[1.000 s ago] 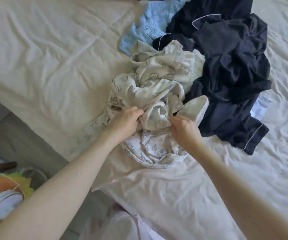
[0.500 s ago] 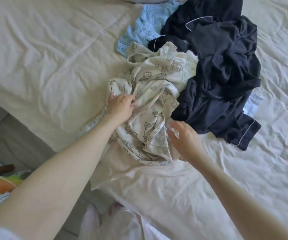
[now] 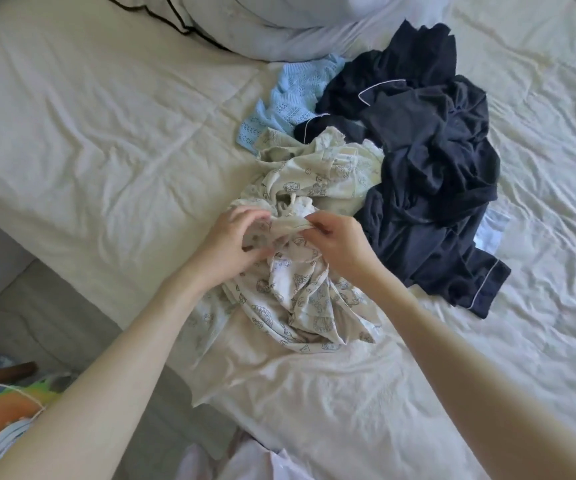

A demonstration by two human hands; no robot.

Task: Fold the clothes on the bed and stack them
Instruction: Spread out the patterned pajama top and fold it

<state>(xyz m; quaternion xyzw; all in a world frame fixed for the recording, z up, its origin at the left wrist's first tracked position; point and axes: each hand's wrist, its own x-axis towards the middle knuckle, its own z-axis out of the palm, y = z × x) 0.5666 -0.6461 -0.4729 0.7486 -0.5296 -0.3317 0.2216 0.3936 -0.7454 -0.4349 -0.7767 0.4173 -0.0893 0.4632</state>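
Note:
A crumpled cream garment with a small grey print (image 3: pixel 307 299) lies in the middle of the bed (image 3: pixel 106 140). My left hand (image 3: pixel 234 244) and my right hand (image 3: pixel 342 244) both pinch one edge of it, close together, lifting that edge a little above the heap. A dark navy pyjama piece with white piping (image 3: pixel 431 168) is bunched just right of it. A light blue knitted garment (image 3: pixel 290 102) lies behind, partly under the navy one.
A pale pillow or duvet with black piping (image 3: pixel 279 26) sits at the head of the bed. The bed's left edge drops to a grey floor (image 3: pixel 54 323), where colourful toys (image 3: pixel 6 414) lie at the lower left. Wrinkled sheet spreads to the right.
Both hands have come together on one edge of the cream garment and raised it. The view has tilted up, bringing the pillow into sight.

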